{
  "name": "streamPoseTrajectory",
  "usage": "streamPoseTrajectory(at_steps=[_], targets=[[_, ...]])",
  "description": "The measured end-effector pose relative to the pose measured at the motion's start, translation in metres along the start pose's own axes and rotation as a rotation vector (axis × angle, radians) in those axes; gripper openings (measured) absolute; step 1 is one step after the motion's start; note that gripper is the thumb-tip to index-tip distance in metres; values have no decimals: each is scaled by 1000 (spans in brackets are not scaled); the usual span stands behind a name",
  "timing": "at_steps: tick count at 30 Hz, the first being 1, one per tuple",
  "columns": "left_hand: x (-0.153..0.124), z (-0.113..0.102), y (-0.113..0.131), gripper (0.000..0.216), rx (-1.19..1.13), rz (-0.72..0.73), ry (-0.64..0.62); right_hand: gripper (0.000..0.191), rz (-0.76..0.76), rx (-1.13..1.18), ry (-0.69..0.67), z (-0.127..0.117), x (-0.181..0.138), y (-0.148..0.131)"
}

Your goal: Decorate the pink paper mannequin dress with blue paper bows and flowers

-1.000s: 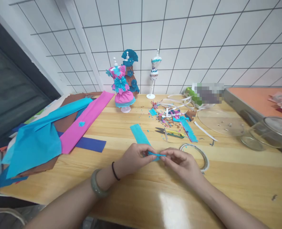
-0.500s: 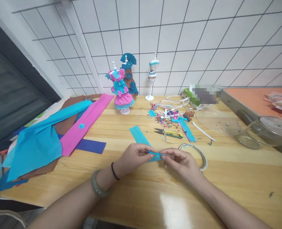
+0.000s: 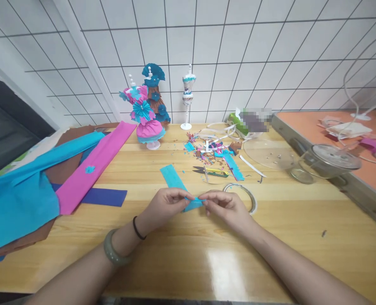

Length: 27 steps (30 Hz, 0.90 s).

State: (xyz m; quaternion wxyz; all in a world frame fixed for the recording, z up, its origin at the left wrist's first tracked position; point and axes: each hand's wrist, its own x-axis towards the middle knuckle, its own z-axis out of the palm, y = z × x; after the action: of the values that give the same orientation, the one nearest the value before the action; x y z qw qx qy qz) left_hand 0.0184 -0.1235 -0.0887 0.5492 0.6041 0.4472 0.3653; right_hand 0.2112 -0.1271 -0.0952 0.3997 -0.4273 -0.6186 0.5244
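Observation:
Both hands pinch a strip of light-blue crepe paper (image 3: 173, 177) over the table. My left hand (image 3: 170, 204) has thumb and fingertips closed on its folded near end. At that same end my right hand (image 3: 227, 207) pinches the other side, close to the left fingertips. The far part of the strip stretches away to the upper left, and the fingers partly hide the fold. Just beyond the right hand lies a roll of narrow tape (image 3: 254, 204). Yellow-handled thread snips (image 3: 218, 172) rest beyond the strip.
Coloured crepe paper sheets (image 3: 19, 203) are piled at the left, a pink strip (image 3: 95, 169) on top. Paper-dressed mannequins (image 3: 149, 129) and a barer mannequin (image 3: 188, 99) stand by the wall. Paper scraps (image 3: 207, 148) lie mid-table. A clear jar (image 3: 305, 171) stands right, near an orange-topped surface (image 3: 302, 120).
My view has shifted to the right, so things appear further left. Both hands still pinch the blue strip; its near end looks more opened out than the thin folded edge seen before.

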Motion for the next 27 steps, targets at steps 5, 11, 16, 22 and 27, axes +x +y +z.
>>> streamPoseTrajectory(at_steps=[5,11,16,22,27], targets=[[0,-1,1,19,20,-8,2,21,-20,16,-23,-1,1,1],[0,-1,0,18,46,-4,-6,18,-9,48,-34,-1,1,1],[0,-1,0,17,149,68,-7,20,9,36,-75,-2,-1,-5],[-3,-5,7,19,310,208,-51,21,32,17,-68,-1,0,-3],[-4,-6,10,20,383,220,-118,23,33,-18,-38,4,1,8]])
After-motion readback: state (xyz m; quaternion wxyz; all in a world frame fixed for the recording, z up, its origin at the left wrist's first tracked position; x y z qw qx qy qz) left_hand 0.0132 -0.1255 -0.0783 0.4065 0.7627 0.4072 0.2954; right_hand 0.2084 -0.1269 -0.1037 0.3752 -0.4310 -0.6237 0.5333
